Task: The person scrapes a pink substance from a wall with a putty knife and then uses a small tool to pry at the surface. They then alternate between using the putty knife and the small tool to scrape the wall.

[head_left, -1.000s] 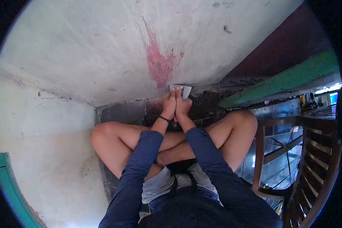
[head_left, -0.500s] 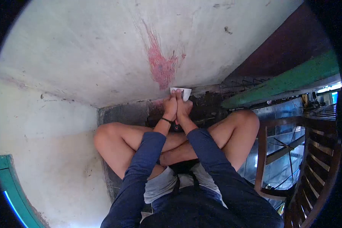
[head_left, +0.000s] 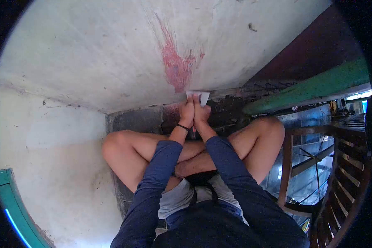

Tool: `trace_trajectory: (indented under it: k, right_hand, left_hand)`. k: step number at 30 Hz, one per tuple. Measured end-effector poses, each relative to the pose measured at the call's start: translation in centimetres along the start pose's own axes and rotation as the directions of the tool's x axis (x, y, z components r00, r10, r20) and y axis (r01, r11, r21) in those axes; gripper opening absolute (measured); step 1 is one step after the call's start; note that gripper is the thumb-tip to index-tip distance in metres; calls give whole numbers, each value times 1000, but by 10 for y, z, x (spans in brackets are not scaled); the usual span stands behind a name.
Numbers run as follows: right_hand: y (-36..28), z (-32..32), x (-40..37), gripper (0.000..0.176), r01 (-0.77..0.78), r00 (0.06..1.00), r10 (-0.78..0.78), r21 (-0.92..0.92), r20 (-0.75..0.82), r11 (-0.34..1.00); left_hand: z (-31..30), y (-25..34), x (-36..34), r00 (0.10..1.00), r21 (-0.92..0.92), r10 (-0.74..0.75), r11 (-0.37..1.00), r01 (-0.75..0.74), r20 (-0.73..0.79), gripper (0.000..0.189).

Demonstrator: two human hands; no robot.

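My left hand (head_left: 187,111) and my right hand (head_left: 201,112) are pressed side by side, fingers pointing forward, low against the wall. Both are closed around what looks like a scraper. Its wide, pale, flat blade (head_left: 204,96) shows past my fingertips, and a small red handle end pokes out below my palms. The blade lies at the foot of the pale wall (head_left: 124,53), just under a rough red patch (head_left: 177,68) with streaks running upward. Most of the handle is hidden between my hands.
My crossed legs (head_left: 252,155) rest on dark floor tiles (head_left: 134,122). To the right stand a brown slatted wooden chair (head_left: 285,165) and a green beam (head_left: 310,89). Another wall (head_left: 53,153) closes in on the left, with a green frame (head_left: 8,192) at its edge.
The view has shifted slightly, so the wall patch and hands sit a little higher in the picture. My grip on the scraper looks the same.
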State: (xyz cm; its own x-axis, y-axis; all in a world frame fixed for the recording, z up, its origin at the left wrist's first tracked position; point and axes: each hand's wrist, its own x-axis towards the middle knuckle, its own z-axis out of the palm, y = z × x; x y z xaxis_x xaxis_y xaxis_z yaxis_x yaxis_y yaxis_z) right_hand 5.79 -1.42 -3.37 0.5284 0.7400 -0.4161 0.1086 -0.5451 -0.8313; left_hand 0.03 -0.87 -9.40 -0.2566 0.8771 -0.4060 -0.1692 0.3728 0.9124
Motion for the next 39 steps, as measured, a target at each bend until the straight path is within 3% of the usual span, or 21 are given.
trace_trajectory:
  k: [1,4,7,9,10,13,16,19,22,25,28,29,32,34,35,37,39]
  right_hand:
    - [-3,3,2,66,5,1000,-5,22,16,1000]
    - [-1,-2,-3,65,36,998,-39,76,41,996]
    - [-7,-1,2,65,104,994,-107,80,30,991]
    - [0,1,6,64,74,997,-74,-14,22,997]
    - [3,4,6,64,76,996,-83,134,44,988]
    - [-18,-10,-14,64,63,996,-72,174,45,983]
    - [-21,-3,-4,65,221,969,-246,385,15,896]
    - [6,1,7,64,63,998,-63,5,2,998]
    - [16,8,7,64,58,998,-56,95,-25,994]
    - [0,0,2,63,112,994,-113,134,1,985]
    - [0,1,4,62,167,986,-168,158,-12,973]
    - [3,2,4,62,182,983,-180,166,-24,969]
    - [1,3,3,61,129,990,-128,8,-67,992]
    - [-12,-1,-5,61,248,969,-238,224,-72,943]
    - [-19,-3,-6,61,302,953,-291,326,-84,896]
    - [-15,-4,-2,58,214,977,-209,178,-47,960]
    - [1,-1,1,58,127,992,-127,107,-12,986]
  left_hand:
    - [1,-1,7,993,10,-100,995,100,-55,51]
    - [-1,5,3,993,-83,-115,990,116,23,51]
    - [4,26,-10,998,-183,26,983,-14,65,51]
    - [4,33,-16,999,-64,37,997,-36,16,50]
    - [3,37,-19,999,0,48,999,-48,-5,50]
    - [3,48,-25,987,-31,161,987,-160,13,50]
    - [1,50,-5,950,-28,282,959,-281,131,49]
    - [7,33,-20,995,-34,94,995,-94,-23,47]
    - [0,-1,9,996,-96,-79,992,82,34,48]
    - [5,30,-14,997,-176,22,984,-10,68,50]
    - [2,25,-8,993,40,112,993,-113,28,51]
    - [3,21,-12,996,6,88,996,-89,26,52]
    - [2,25,-7,992,-24,112,994,-111,63,52]
    - [-3,29,-1,971,42,192,979,-199,141,53]
    - [-2,31,5,965,-10,212,977,-213,152,52]
    - [1,35,1,957,-103,228,972,-212,178,52]
    - [5,22,-11,997,-117,36,993,-28,73,51]
